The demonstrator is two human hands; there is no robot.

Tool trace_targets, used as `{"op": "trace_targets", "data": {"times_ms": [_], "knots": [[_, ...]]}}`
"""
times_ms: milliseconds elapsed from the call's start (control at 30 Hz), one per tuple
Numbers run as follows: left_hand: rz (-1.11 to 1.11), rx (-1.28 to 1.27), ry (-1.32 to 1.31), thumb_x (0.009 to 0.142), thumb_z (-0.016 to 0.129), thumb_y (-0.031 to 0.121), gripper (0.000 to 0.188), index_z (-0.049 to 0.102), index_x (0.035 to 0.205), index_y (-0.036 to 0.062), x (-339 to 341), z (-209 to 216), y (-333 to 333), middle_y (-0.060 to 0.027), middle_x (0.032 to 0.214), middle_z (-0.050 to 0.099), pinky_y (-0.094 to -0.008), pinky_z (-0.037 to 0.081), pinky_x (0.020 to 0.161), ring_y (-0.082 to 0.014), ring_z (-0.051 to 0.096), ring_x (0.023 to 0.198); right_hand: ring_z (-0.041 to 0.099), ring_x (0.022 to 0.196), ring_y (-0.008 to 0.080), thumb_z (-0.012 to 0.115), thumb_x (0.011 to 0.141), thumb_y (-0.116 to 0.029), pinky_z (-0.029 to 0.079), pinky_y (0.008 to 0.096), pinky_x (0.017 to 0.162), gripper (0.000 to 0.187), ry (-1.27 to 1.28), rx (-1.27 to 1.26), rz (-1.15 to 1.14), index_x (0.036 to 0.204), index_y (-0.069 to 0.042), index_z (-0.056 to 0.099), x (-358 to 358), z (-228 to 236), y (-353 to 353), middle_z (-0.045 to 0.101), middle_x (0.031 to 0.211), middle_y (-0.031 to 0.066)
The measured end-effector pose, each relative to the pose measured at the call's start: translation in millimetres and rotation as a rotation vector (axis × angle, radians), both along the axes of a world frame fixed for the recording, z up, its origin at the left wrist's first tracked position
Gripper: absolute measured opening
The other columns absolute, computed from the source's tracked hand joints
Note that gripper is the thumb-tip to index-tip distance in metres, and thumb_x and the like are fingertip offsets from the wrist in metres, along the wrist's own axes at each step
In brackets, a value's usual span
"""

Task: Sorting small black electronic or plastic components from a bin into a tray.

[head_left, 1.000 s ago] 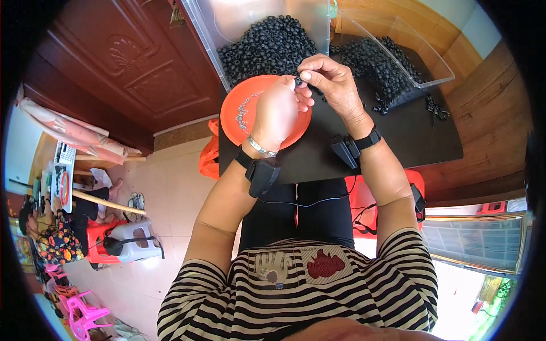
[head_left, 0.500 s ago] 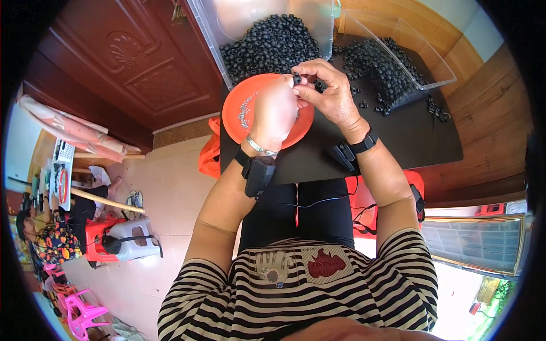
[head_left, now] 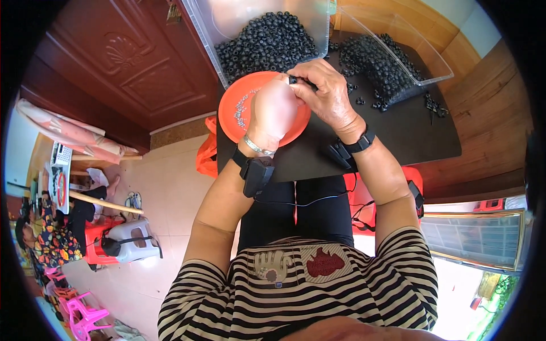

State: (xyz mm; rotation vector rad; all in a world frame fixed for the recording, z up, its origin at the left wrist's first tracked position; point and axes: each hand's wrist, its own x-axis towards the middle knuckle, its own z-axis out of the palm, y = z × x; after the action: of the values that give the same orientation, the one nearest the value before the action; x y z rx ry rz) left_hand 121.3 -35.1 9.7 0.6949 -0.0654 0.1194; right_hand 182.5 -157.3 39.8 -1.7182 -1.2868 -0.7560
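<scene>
Above an orange-red plastic plate (head_left: pixel 226 113), my two hands meet at the fingertips. Between them is a small black ring-like part (head_left: pixel 293 80), gripped from both sides. My left hand (head_left: pixel 274 111) is closed with its back turned up and looks smeared; most of its fingers are hidden. My right hand (head_left: pixel 325 94) pinches at the same part with thumb and forefinger. Small silvery metal pieces (head_left: pixel 240 113) lie in the plate, to the left of my left hand.
A clear bin (head_left: pixel 205 34) at the back holds many black parts. Right of it, a clear box (head_left: pixel 435 79) lies tilted with more spilling onto the dark table (head_left: pixel 398 136). A small cluster of dark pieces (head_left: pixel 435 105) lies near the right edge. Another person (head_left: pixel 57 233) sits far left.
My right fingers have closed further over the black part and curled toward my left hand. The whole view has shifted slightly.
</scene>
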Motion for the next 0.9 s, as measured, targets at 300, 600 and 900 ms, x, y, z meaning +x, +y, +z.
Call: {"op": "trace_targets", "data": {"times_ms": [300,600,900], "knots": [[-0.062,-0.048,0.001,0.091,0.044,0.021,0.021,0.055,0.096,0.0033,0,-4,3,-0.0072,0.096,0.057,-0.0337,0.043,0.082,-0.0185,0.055,0.09,0.06,0.074,0.0249,0.071,0.066,-0.008,0.049,0.033,0.068,0.016,-0.103,-0.003,-0.032,0.079,-0.005,0.063,-2,-2,3,0.062,0.077,0.0069],[-0.067,0.053,-0.017,0.093,0.043,0.028,0.034,0.055,0.104,-0.0013,1,-3,12,-0.0122,0.09,0.064,-0.0303,0.045,0.074,-0.0213,0.06,0.081,0.062,0.073,0.0194,0.074,0.072,-0.016,0.05,0.0289,0.066,0.02,-0.067,0.185,-0.281,0.088,-0.005,0.068,12,30,-20,0.066,0.083,0.0082],[0.014,0.065,0.039,0.093,0.042,0.03,0.034,0.056,0.099,-0.0005,4,-1,10,-0.0114,0.085,0.064,-0.0291,0.045,0.068,-0.0208,0.06,0.076,0.052,0.104,0.0345,0.062,0.073,-0.003,0.043,0.0381,0.088,0.03,-0.203,0.114,-0.798,0.103,-0.002,0.061,53,88,-87,0.058,0.108,0.0173]]}}
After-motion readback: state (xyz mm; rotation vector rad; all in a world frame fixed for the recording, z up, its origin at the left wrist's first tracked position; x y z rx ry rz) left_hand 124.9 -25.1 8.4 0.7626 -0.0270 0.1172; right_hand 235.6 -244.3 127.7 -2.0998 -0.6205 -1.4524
